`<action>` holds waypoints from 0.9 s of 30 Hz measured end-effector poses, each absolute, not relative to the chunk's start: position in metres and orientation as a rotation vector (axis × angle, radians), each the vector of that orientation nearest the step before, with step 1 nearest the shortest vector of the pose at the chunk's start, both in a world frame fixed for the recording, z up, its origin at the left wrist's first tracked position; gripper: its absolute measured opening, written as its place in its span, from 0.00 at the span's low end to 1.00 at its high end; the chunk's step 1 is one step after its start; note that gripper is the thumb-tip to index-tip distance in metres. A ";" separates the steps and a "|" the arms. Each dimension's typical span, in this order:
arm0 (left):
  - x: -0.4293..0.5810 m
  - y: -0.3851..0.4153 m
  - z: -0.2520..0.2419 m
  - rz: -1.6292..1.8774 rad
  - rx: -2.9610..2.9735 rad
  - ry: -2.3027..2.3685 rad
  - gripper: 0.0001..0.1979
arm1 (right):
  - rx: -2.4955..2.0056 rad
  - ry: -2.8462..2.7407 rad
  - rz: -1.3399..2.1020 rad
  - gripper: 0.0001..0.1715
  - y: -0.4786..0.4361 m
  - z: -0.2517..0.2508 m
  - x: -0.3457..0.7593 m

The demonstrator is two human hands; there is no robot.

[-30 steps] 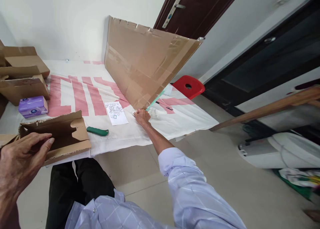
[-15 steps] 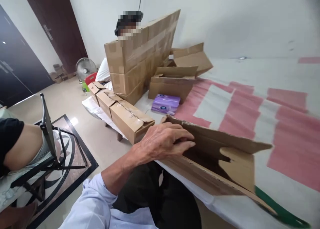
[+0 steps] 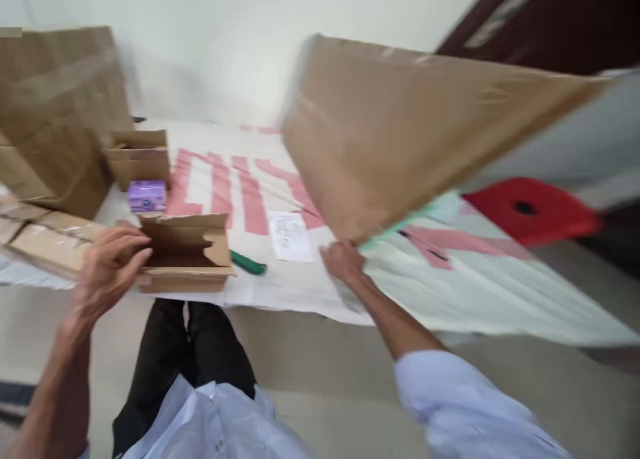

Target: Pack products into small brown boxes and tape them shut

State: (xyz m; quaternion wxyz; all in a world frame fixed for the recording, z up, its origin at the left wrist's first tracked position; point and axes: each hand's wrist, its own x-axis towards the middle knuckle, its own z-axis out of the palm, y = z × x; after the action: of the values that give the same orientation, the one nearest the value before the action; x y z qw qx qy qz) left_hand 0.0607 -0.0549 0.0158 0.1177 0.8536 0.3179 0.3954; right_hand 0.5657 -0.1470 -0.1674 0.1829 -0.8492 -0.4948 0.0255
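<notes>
My left hand [image 3: 111,265] is closed on the left end of an open cardboard box [image 3: 183,283] at the table's front edge, thumb and fingers curled at its end flap. My right hand [image 3: 345,262] is blurred and closed, at the lower front corner of a large cardboard carton [image 3: 400,132]; whatever its fingers hold is hidden. A dark green tool or handle [image 3: 249,263] lies just right of the open box. Between the hands lies a white printed paper [image 3: 290,237]. Behind the open box rests a purple tissue pack [image 3: 147,196].
Stacked taped cartons [image 3: 60,99] stand at the left, with long closed boxes [image 3: 55,235] before them. Another open box [image 3: 139,159] stands behind the tissue pack. A red stool [image 3: 535,211] is beyond the table's right side. A red-and-white cloth [image 3: 250,199] covers the table.
The view has swung right, bringing the large carton, paper and red stool into sight. My right hand has come into view at the carton's corner. My left hand stays at the open box's end.
</notes>
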 end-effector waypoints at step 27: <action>0.140 -0.218 -0.045 0.901 1.689 0.611 0.22 | -1.037 -1.051 1.165 0.25 -0.294 -0.044 0.317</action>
State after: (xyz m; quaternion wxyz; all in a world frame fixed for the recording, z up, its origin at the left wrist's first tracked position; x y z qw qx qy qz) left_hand 0.1400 -0.2184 -0.0450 0.5362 0.7094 0.2568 0.3786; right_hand 0.3169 -0.2939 -0.0444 0.5896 -0.4452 -0.4513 0.5005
